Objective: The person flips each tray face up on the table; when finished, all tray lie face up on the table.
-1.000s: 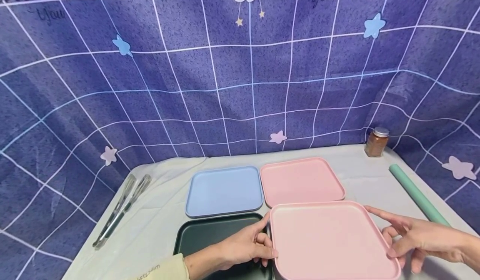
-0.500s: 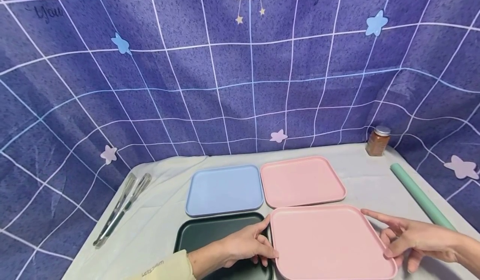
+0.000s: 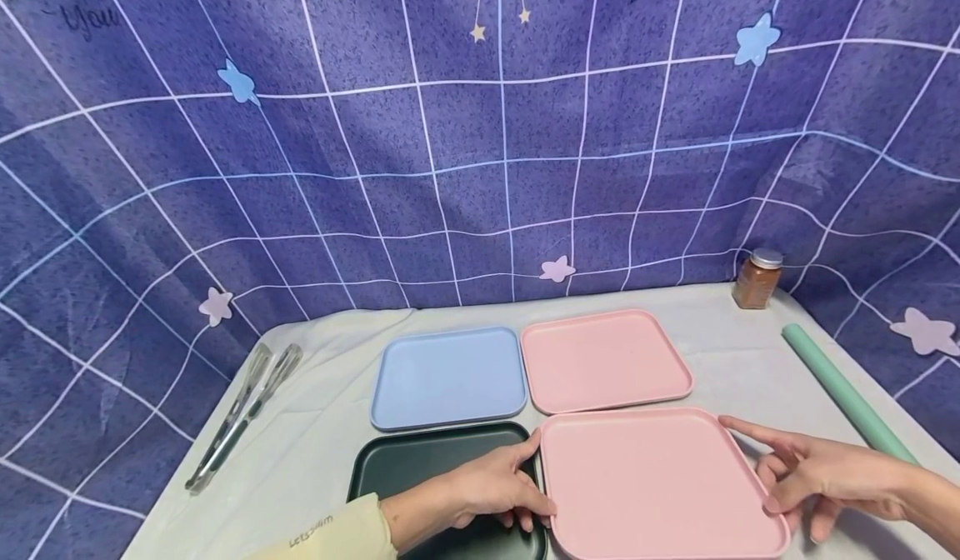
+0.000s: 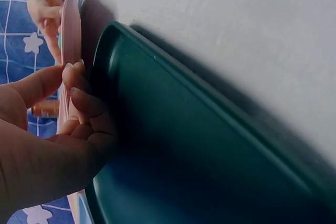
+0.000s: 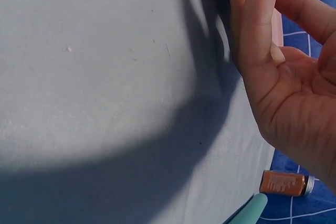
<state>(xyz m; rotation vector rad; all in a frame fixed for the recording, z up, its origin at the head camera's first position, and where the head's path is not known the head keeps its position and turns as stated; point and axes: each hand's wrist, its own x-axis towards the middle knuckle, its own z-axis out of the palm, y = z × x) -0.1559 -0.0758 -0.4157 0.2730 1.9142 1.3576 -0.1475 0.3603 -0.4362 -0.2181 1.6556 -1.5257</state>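
Note:
My left hand (image 3: 498,489) pinches the left rim of the near pink tray (image 3: 660,481) between thumb and fingers. On the opposite side my right hand (image 3: 828,472) grips the right rim, thumb at the edge and index finger stretched toward the far corner. In the left wrist view the pink tray (image 4: 72,30) appears edge-on, raised above the white cloth. Under my left hand lies a dark green tray (image 3: 431,464), partly covered by the wrist. Behind are a blue tray (image 3: 450,377) and a second pink tray (image 3: 607,360), side by side.
Metal tongs (image 3: 243,418) with dark grips lie at the left edge of the white-covered table (image 3: 322,393). At the right are a jar of reddish-brown contents (image 3: 758,279) and a green roll (image 3: 847,393). A blue patterned curtain (image 3: 480,143) hangs behind.
The near pink tray, held in both hands, has come down and its near edge has tilted lower; its far edge now sits slightly lower in view. The other trays have stayed put.

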